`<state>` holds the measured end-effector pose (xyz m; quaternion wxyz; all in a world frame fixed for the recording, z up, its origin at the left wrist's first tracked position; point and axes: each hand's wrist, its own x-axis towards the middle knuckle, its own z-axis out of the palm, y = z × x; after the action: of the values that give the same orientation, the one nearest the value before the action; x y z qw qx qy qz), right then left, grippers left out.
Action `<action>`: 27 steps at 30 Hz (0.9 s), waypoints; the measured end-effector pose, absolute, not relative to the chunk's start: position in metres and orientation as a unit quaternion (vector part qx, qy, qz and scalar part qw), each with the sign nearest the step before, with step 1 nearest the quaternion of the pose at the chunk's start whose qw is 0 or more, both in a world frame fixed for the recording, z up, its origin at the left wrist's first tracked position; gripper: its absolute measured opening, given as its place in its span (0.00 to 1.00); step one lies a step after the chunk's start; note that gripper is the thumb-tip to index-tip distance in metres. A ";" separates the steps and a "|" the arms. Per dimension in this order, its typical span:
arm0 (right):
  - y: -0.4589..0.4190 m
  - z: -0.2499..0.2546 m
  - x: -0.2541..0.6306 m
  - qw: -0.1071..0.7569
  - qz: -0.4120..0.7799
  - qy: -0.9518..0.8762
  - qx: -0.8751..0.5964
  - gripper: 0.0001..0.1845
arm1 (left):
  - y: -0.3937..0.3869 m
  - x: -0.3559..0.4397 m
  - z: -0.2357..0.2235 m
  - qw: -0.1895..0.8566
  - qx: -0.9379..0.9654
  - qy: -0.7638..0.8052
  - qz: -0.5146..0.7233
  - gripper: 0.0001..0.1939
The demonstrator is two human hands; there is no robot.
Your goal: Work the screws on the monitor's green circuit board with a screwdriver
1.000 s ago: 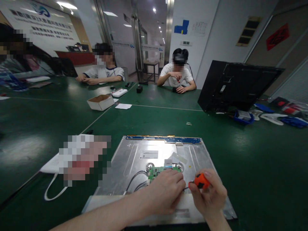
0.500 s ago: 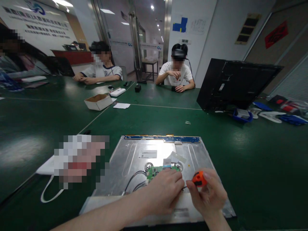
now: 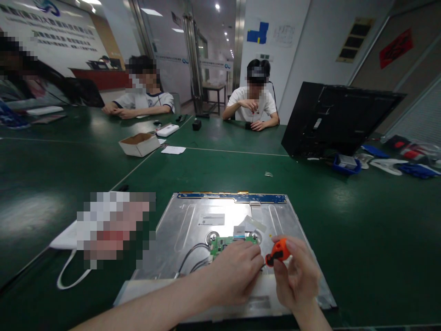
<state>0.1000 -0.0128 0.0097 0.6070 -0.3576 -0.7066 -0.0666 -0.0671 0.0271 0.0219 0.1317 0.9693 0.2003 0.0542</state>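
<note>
Glass doors (image 3: pixel 168 82) stood behind the green desk (image 3: pixel 220 172), with co-workers (image 3: pixel 156 101) seated along its far edge. Toward the desk's left, a partly obscured white object (image 3: pixel 64 236) with a strap (image 3: pixel 65 263) lay flat, perhaps set aside for working room; an open box (image 3: pixel 134 150) stood beyond it. By the middle of the near edge, a metal-backed display panel (image 3: pixel 234 214) rested back up, presumably to expose the green circuit board (image 3: pixel 217 247) on it. The left hand (image 3: pixel 237 271) bent its fingers over the board, probably to steady it; whether they pinched anything, I could not tell. Just right of that, the right hand (image 3: pixel 299 276) was clamped on an orange-and-black screwdriver (image 3: pixel 279 252), thumb and fingers around the handle as if for fine turning; its shaft (image 3: pixel 263 265) ran behind the left hand, tip hidden. Toward the desk's far right corner, a black monitor housing (image 3: pixel 330 122) stood tilted, a blue tray (image 3: pixel 344 171) beside its foot.
</note>
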 end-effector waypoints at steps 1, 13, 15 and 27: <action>-0.012 0.010 0.099 0.609 -0.073 -0.704 -0.359 0.26 | 0.027 -0.067 0.022 0.128 0.970 0.201 0.053 0.14; -0.013 0.018 0.097 0.589 -0.131 -0.694 -0.394 0.22 | 0.023 -0.067 0.025 0.120 0.966 0.222 0.061 0.11; -0.014 0.018 0.097 0.586 -0.121 -0.703 -0.385 0.25 | 0.023 -0.067 0.023 0.126 0.966 0.217 0.065 0.14; -0.014 0.012 0.099 0.603 -0.079 -0.709 -0.358 0.30 | 0.026 -0.067 0.021 0.134 0.967 0.207 0.065 0.09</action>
<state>0.0986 -0.0139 0.0124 0.6029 -0.3577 -0.7088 -0.0786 -0.0665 0.0262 0.0213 0.1343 0.9670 0.2066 0.0649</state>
